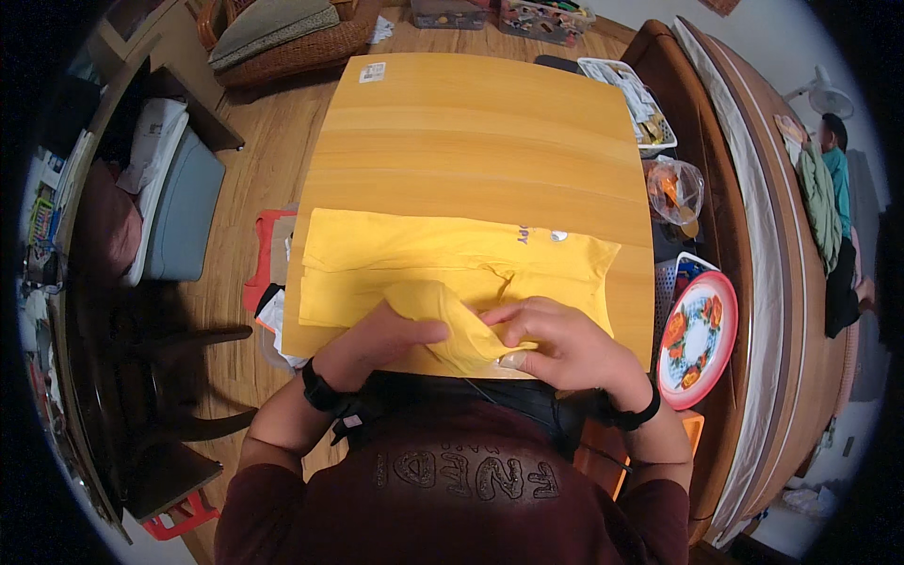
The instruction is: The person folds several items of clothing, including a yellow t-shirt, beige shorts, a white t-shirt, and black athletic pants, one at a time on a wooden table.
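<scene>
A yellow cloth garment (pixel 424 244) lies lengthwise across the near half of the wooden table (pixel 473 141), with printing near its right end. My left hand (pixel 406 335) has part of the yellow fabric draped over it, the thumb on top and the fingers hidden beneath the cloth. Close by on the right, my right hand (pixel 551 339) pinches an edge of the same raised fabric between thumb and fingers. This lifted part is above the table's near edge. Both wrists wear black bands.
Right of the table are a white basket (pixel 660 145), a plastic bag (pixel 678 191) and a floral tray (pixel 696 339) beside a bed (pixel 784 282), with a person (pixel 837 212) beyond. To the left stand a blue-grey bin (pixel 187 205) and folded clothes (pixel 265 261) in a container.
</scene>
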